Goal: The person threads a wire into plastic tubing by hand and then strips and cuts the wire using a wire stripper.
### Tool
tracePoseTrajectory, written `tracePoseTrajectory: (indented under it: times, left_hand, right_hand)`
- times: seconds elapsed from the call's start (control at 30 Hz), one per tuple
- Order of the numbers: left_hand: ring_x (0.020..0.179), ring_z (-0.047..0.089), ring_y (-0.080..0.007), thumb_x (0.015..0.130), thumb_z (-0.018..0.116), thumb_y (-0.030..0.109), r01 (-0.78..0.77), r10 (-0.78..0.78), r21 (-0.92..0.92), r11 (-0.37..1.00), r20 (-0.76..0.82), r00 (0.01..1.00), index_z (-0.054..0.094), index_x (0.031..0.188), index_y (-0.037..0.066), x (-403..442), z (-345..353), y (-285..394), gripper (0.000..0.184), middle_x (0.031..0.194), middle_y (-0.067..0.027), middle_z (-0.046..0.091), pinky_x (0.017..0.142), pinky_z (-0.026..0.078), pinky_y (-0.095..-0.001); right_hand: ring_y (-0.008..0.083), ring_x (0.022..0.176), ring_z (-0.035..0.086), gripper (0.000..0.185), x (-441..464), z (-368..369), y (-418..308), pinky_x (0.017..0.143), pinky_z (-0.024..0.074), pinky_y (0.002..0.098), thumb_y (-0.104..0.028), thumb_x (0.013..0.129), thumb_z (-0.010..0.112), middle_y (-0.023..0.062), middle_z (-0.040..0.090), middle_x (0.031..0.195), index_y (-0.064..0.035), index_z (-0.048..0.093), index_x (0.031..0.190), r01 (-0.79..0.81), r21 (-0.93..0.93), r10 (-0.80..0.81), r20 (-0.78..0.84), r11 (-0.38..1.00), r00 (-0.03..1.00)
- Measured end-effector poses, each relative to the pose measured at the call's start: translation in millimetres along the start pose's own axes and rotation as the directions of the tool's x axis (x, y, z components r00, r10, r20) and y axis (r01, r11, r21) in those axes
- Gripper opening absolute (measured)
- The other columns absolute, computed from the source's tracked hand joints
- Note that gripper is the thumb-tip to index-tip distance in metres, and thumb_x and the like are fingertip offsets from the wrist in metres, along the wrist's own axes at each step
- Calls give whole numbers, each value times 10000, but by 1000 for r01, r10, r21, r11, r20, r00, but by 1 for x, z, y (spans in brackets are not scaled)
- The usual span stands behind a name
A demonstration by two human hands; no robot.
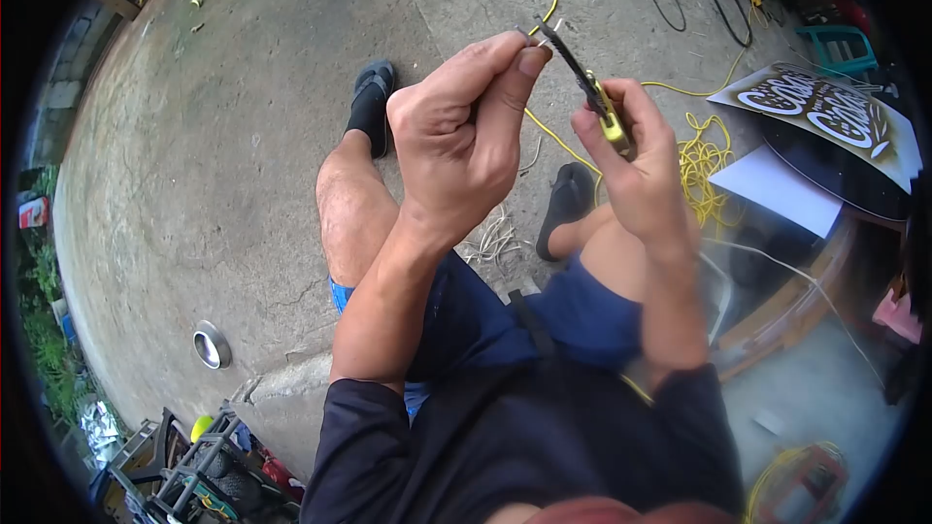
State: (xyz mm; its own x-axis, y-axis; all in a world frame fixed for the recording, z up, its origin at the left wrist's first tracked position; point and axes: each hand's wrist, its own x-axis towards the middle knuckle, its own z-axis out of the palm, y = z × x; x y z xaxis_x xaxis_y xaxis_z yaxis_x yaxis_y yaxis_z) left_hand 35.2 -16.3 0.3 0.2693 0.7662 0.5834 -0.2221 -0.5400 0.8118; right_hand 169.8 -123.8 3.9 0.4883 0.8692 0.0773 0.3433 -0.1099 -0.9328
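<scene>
My left hand is raised in front of me, thumb and forefinger closed in a pinch. A short, thin white wire end sticks out past the fingertips. In my right hand is a utility knife with a yellow-green handle, gripped by thumb and fingers. Its long dark blade points up and left, the tip right by the wire end. Whether the blade touches the wire I cannot tell. The rest of the wire is hidden by my left hand.
Offcuts of white wire lie on the concrete floor between my feet. A tangled yellow cord is at the right, near printed signs and a teal stool. A metal bowl sits at the lower left, above a metal frame.
</scene>
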Motion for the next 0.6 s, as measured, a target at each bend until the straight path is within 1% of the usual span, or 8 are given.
tracePoseTrajectory:
  times: [0.07,0.3,0.37,0.4,0.47,0.5,0.57,0.6]
  left_hand:
    - [656,570,-69,909,686,-51,2,-2,3,1000,7,1000,701,958,-83,2,-3,-1,60,791,-84,698,576,445,-209]
    - [758,676,-100,898,706,-43,-45,45,-37,998,-8,999,730,991,-69,-4,3,-1,100,887,-120,754,667,528,-222]
    - [769,675,-102,915,695,-23,-39,39,-18,999,15,999,720,996,-67,-4,3,1,95,886,-119,750,679,527,-227]
    - [769,675,-102,915,695,-23,-43,43,-20,999,14,999,720,996,-67,-5,3,-1,95,886,-119,750,679,527,-227]
    - [800,671,-102,939,673,1,126,-116,-101,987,95,989,701,1012,-60,-4,2,-6,99,901,-114,740,685,523,-232]
    - [800,671,-102,939,673,1,124,-116,-96,988,92,989,701,1012,-60,-3,1,-9,99,901,-114,740,685,523,-232]
    - [833,664,-102,959,653,19,52,-52,0,999,159,986,677,1023,-50,-2,-1,-13,97,913,-96,724,681,515,-234]
    - [833,664,-102,959,653,19,51,-51,2,999,158,986,677,1023,-50,-2,0,-11,97,913,-96,724,681,515,-234]
  right_hand:
    - [70,685,543,207,4,0,2,607,435,246,-115,894,719,15,610,741,5,622,1031,19,-3,-19,-19,1000,1000]
    - [56,711,547,208,-2,-5,2,622,440,228,-116,894,720,26,619,758,12,618,1022,28,40,-26,-51,999,998]
    - [130,704,618,209,-4,-6,2,625,473,278,-70,873,710,83,650,784,8,610,1039,22,-9,-22,-34,1000,999]
    - [130,704,618,209,-5,-7,0,625,473,278,-70,873,710,83,650,784,8,610,1039,26,-11,-26,-36,1000,999]
    - [64,781,540,254,-9,-7,-4,682,439,237,-117,947,700,12,613,874,-1,574,1134,100,-245,-105,-7,964,994]
    - [64,781,540,254,-8,-6,-2,682,439,237,-117,947,700,12,613,874,-1,574,1134,103,-241,-107,-3,965,994]
    - [406,744,659,363,-7,-4,3,663,505,433,43,774,662,207,633,845,-16,579,1122,195,-322,-225,-60,927,972]
    - [406,744,659,363,-7,-4,3,663,505,433,43,774,662,207,633,845,-16,579,1122,196,-320,-226,-59,927,972]
